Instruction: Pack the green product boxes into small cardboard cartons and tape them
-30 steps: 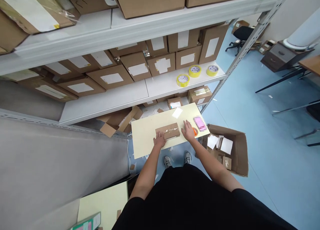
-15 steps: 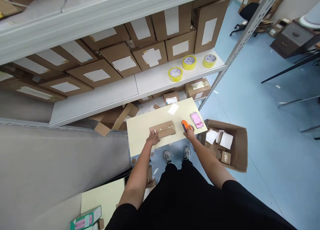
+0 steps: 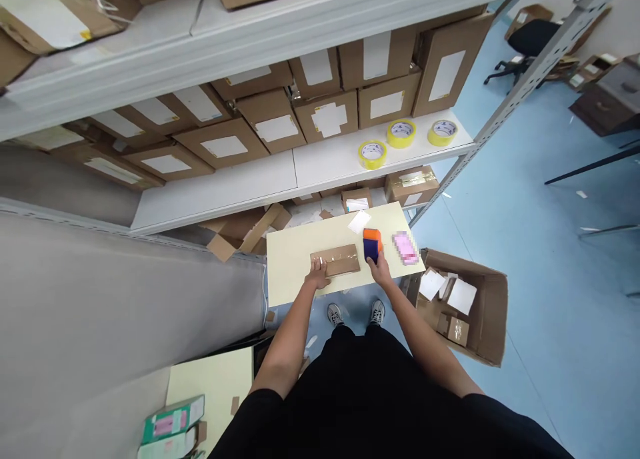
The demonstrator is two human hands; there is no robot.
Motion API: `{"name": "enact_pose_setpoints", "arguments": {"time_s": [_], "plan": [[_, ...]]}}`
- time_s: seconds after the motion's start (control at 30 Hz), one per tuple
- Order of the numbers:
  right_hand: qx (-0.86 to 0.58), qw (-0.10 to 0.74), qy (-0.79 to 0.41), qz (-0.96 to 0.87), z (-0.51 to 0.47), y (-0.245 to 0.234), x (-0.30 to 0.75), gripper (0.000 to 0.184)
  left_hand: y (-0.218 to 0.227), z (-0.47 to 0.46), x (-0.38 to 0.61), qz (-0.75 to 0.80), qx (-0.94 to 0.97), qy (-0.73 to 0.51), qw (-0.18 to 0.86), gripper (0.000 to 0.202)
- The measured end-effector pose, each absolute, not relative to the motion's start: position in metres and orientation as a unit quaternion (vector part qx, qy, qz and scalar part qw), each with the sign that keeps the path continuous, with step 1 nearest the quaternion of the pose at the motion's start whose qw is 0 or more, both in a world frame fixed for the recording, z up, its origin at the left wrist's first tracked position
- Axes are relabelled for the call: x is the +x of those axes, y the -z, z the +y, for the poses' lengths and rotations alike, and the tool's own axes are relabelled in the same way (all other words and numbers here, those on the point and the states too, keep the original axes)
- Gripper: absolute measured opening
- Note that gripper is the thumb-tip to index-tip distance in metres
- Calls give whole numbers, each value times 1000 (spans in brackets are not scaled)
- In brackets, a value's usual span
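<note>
A flat, long cardboard box [image 3: 341, 259] lies on the cream tabletop [image 3: 290, 279], with shiny tape along its top. My left hand [image 3: 319, 274] holds the box's left end, fingers over the top and thumb at the near side. In my right hand [image 3: 381, 270] is an orange and dark blue tape dispenser [image 3: 371, 245], raised just beyond the box's right end and apart from it. My right fingers wrap round it and are partly hidden. A white paper slip [image 3: 359, 221] lies near the far edge, and a blurred-out pink item [image 3: 405, 248] is at the right.
Three yellow tape rolls [image 3: 373, 154] sit on the shelf [image 3: 330, 169] ahead, before rows of cardboard boxes [image 3: 277, 127]. An open carton [image 3: 493, 319] with small boxes stands on the floor at right. A metal shelf post [image 3: 525, 86] rises beyond the table. A second table [image 3: 225, 379] is at lower left.
My right hand has turned the tape dispenser, so its dark blue side now shows and its tape roll is out of sight. My left hand stays on the box. The view has shifted slightly.
</note>
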State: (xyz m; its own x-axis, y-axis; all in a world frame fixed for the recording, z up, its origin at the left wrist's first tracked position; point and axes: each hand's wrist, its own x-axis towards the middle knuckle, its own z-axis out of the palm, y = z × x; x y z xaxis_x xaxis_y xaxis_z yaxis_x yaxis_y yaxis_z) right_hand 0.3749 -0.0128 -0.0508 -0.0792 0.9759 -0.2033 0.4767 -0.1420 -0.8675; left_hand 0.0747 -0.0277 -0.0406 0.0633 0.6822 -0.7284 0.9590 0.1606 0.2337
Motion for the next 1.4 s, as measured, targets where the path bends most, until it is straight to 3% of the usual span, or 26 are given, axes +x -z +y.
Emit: {"name": "enact_pose_setpoints", "arguments": {"time_s": [0.13,0.4,0.5,0.67,0.77,0.97,1.2,1.4], "plan": [[-506,377,-521,-575,-6,19,329,54,34,-27,77,667,602,177,402,115],[-470,356,-570,-573,-14,34,309,45,15,-34,81,683,579,93,434,106],[-469,347,-576,-573,-18,41,318,44,3,-33,80,711,545,40,442,93],[-463,333,-580,-582,-20,40,321,45,-27,-8,78,732,504,-174,425,59],[-458,324,-577,-594,-20,38,319,47,-46,14,80,658,509,-286,475,49],[-452,313,-559,-621,-20,34,319,45,-59,39,81,583,523,-248,571,35],[-477,260,-504,-671,-20,20,320,46,-57,39,81,622,527,-277,508,15],[-526,252,-453,-674,-12,4,321,47,-57,25,81,652,528,-314,444,14]]}}
